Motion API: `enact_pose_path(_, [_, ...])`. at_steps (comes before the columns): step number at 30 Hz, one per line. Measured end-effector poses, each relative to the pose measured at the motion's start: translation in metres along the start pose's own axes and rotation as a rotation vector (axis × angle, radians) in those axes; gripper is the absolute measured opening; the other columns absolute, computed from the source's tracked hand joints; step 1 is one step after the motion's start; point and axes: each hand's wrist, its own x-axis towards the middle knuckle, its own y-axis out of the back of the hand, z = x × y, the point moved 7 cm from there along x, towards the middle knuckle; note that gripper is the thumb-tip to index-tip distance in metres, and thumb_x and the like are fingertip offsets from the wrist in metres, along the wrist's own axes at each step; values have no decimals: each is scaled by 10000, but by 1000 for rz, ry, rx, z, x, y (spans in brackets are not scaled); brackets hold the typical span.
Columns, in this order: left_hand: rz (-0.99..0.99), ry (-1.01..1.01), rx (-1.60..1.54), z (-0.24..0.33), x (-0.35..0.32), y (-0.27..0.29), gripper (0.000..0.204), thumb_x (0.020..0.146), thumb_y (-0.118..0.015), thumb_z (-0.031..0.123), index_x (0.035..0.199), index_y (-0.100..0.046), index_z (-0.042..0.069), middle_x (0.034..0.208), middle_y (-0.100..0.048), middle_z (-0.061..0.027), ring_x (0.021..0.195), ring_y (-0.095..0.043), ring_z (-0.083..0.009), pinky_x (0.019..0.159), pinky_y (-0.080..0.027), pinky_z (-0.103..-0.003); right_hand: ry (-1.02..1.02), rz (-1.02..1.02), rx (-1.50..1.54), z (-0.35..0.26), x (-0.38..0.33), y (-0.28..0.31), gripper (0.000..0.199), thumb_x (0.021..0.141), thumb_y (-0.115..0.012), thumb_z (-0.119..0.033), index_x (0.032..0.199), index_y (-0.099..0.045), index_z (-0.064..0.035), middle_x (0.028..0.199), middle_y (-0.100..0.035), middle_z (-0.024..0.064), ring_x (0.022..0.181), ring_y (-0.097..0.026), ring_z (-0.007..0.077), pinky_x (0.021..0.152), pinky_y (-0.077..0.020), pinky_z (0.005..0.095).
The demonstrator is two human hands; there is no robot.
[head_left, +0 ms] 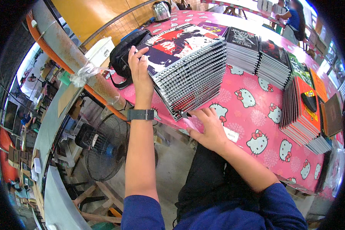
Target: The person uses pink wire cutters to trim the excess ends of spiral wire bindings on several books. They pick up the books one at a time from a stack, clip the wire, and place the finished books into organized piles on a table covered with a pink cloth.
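A black bag [124,57] lay just left of the left hand [141,73]. That hand's grip was pressed, fingers curled, against the left edge of a tall slanted stack of spiral notebooks [188,69] — touching it, not closed around it. A dark watch [140,114] was worn on the wrist below. The stack stood on the table [253,115], covered in pink cartoon-cat cloth, directly between both hands. The right hand [207,128] was laid flat and open at the stack's near bottom edge, holding nothing. Further right of that grip — well apart — more notebook piles [272,57] and a fanned row of orange-covered books [304,111] were seen.
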Motion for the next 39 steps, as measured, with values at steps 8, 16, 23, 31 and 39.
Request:
enact_pose_path(8, [-3,26,-6,-1,1,1,405,888,-359,295,1118,-560,29,1380,-287,-203,1307,-235,-264,1056,-153,-362,293,146,-391,-16,-11,-3,501,602,-663,-188,1074,-543,-68,951,-509,120,909,-457,295,785,-383,403])
enact_pose_path(16, [-17,31,-14,-2,1,1,409,890,-365,314,1117,-561,36,1387,-272,-194,1303,-238,-254,1058,-154,-360,373,154,-432,-11,-10,-12,455,661,-665,-153,1088,-548,-53,948,-528,131,898,-482,299,772,-411,399])
enact_pose_path(23, [27,35,-48,-1,1,0,345,890,-379,239,1077,-565,17,1359,-301,-256,1310,-233,-294,1040,-175,-379,-645,-414,914,46,-2,-37,314,769,-652,-232,964,-609,9,839,-625,109,777,-601,199,697,-481,339])
enact_pose_path(31, [-3,28,-27,2,-2,-2,356,894,-366,250,1074,-564,15,1355,-304,-256,1309,-236,-297,1037,-183,-380,241,93,-327,-8,-11,-3,441,669,-664,-163,1080,-561,-40,923,-557,120,853,-493,283,756,-418,383])
enact_pose_path(39, [10,19,-38,0,0,-2,369,899,-361,261,1084,-559,10,1361,-301,-250,1307,-242,-298,1039,-181,-377,313,143,-405,-2,-15,-9,490,641,-681,-182,1097,-550,-58,952,-529,127,868,-455,305,765,-394,402])
